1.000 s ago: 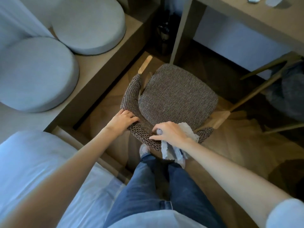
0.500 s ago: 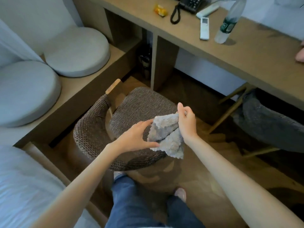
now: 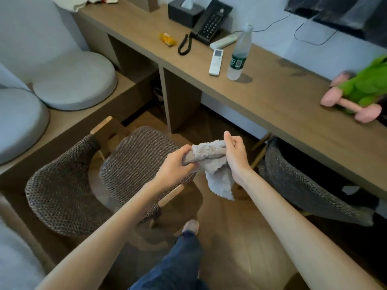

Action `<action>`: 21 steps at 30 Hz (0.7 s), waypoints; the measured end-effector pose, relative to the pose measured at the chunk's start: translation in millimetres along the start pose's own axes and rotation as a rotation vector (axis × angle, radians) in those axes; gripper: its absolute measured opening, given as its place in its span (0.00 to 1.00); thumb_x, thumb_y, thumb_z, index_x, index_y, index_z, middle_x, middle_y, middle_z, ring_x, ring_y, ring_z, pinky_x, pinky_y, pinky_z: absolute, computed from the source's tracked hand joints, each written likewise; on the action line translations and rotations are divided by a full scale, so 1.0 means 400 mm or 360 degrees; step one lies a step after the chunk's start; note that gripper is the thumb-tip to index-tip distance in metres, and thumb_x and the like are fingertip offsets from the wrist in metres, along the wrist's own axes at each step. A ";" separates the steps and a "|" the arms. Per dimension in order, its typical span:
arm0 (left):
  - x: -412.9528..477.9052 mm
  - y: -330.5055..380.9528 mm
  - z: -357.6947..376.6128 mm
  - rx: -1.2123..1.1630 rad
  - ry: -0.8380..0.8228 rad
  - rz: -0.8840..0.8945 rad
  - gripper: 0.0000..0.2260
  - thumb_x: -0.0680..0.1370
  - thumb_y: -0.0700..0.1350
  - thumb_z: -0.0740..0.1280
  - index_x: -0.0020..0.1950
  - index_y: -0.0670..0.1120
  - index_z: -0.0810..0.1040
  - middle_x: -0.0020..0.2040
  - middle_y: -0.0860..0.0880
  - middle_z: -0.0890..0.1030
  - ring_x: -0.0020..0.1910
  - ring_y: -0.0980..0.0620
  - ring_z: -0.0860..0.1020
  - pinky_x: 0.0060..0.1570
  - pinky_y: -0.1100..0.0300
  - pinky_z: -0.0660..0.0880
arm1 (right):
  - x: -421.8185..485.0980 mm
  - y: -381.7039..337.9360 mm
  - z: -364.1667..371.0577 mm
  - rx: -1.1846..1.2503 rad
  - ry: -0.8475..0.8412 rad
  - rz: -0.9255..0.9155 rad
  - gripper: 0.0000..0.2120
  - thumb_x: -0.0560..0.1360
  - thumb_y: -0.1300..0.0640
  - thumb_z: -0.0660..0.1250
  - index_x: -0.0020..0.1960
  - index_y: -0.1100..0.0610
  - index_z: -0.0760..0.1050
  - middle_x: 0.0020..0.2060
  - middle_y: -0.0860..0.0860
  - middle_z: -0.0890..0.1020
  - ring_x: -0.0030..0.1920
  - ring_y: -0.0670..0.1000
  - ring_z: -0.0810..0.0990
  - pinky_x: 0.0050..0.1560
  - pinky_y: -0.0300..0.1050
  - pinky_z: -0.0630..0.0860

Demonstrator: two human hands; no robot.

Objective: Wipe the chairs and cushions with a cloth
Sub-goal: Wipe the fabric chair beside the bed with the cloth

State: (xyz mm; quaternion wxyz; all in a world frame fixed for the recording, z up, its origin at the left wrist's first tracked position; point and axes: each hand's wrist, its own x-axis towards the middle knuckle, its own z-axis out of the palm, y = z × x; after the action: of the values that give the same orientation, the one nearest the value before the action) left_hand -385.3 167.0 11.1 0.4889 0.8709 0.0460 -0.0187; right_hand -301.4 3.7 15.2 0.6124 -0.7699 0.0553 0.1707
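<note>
Grey terry cloth point(image 3: 211, 164) is held up in the air between our 2 hands, beside the right side of the woven brown chair point(image 3: 134, 162). Our left hand point(image 3: 173, 164) grips 1 bunched end. Our right hand point(image 3: 236, 155) pinches the other end with curled fingers, and a loose corner hangs down below.

On the plastic bottle point(image 3: 239, 57) we see a green label, but its writing is too small to read. The white remote point(image 3: 216, 62) beside it and the black telephone point(image 3: 211, 21) show only keys. These stand on the long wooden surface point(image 3: 272, 97).

A 2nd chair point(image 3: 310, 185) stands partly under the front edge of that surface, on the right. Between the 2 chairs the wooden floor point(image 3: 230, 237) is open. 2 round grey cushions point(image 3: 77, 80) lie on a lower surface at the left.
</note>
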 end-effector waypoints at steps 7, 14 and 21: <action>0.216 -0.048 -0.056 -0.0195 0.0232 -0.0270 0.04 0.76 0.39 0.67 0.50 0.44 0.76 0.44 0.49 0.80 0.41 0.57 0.76 0.42 0.64 0.71 | 0.217 -0.028 -0.040 -0.0428 -0.0807 -0.0135 0.07 0.76 0.43 0.65 0.52 0.40 0.72 0.50 0.38 0.77 0.46 0.29 0.75 0.36 0.23 0.72; 0.435 -0.064 -0.091 -0.0420 0.0169 -0.0459 0.07 0.77 0.41 0.67 0.52 0.50 0.77 0.47 0.53 0.80 0.44 0.63 0.78 0.42 0.72 0.71 | 0.462 -0.104 -0.022 -0.0911 -0.1116 -0.0293 0.21 0.71 0.43 0.72 0.62 0.40 0.70 0.52 0.31 0.73 0.55 0.37 0.74 0.44 0.25 0.69; 0.492 -0.146 -0.163 -0.0649 0.0607 -0.0764 0.03 0.77 0.44 0.69 0.49 0.51 0.79 0.47 0.53 0.82 0.44 0.63 0.79 0.41 0.74 0.73 | 0.649 -0.165 0.198 -0.0969 -0.1398 -0.0581 0.09 0.77 0.50 0.67 0.52 0.36 0.72 0.44 0.30 0.76 0.49 0.30 0.75 0.43 0.24 0.69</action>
State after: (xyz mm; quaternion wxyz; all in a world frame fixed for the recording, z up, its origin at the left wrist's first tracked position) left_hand -196.0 265.0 -19.6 0.6167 0.7079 0.3420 0.0393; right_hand -54.7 128.2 -24.9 0.3479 -0.7655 -0.3907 0.3747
